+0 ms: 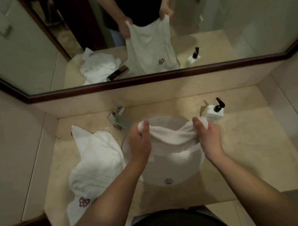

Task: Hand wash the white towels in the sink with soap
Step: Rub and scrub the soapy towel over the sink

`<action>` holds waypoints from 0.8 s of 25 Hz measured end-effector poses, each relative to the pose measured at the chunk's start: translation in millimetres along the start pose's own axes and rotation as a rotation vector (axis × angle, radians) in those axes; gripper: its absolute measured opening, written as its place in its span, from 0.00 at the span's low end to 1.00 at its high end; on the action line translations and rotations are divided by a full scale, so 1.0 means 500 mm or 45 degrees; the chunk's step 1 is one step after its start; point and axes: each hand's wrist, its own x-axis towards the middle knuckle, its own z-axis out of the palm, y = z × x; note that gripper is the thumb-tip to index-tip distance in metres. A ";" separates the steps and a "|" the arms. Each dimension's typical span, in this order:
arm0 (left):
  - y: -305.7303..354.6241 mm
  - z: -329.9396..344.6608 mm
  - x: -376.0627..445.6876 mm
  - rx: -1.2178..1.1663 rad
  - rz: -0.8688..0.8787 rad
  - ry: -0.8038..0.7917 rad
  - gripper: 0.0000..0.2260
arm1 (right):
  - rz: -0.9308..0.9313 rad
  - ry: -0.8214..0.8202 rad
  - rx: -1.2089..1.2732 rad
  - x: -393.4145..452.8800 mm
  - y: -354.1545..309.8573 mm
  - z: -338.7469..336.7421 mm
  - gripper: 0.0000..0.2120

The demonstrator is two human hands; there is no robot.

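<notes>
Hands hold one white towel (169, 137) over the round white sink (172, 178), which is set into the beige stone worktop (244, 151) near its middle. Left hand (140, 142) grips the towel's upper left corner, fingers curled round the cloth and thumb up against a bunched end. Right hand (209, 136) grips the upper right corner the same way, thumb raised, with a wad of cloth showing past the fingers. Between the two hands the top edge sags in a shallow curve, and the rest of the cloth hangs down into the basin, hiding most of its bowl. The sink's front wall shows below the cloth, with a small metal fitting on it.

A second white towel (96, 163) lies crumpled on the worktop just left of the sink, reaching from near the back edge to the front edge; its right side touches or overlaps the sink rim. It carries a purple embroidered emblem (84, 201) near the front edge.

A chrome tap (118, 118) stands at the back of the worktop, left of the sink's centre. A white soap bottle (214, 111) with a black pump stands at the back right, just behind the right hand.

A dark-framed mirror (152, 82) runs above the back edge and reflects the held towel, the heap and the bottle.
</notes>
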 end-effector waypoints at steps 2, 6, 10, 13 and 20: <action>0.050 0.000 -0.002 -0.106 0.182 0.056 0.13 | 0.010 -0.034 0.152 -0.011 -0.067 0.003 0.19; 0.141 0.045 0.003 -0.352 0.099 0.224 0.16 | 0.452 -0.203 0.873 0.002 -0.176 0.039 0.22; 0.204 0.109 0.010 -0.498 -0.163 0.325 0.16 | 0.655 -0.177 1.003 0.009 -0.181 0.101 0.24; 0.211 0.131 0.009 -0.603 -0.352 0.274 0.14 | 0.451 -0.077 0.724 0.006 -0.149 0.113 0.22; 0.204 0.131 0.014 -0.458 -0.492 0.094 0.13 | 0.060 -0.193 0.209 0.002 -0.135 0.096 0.18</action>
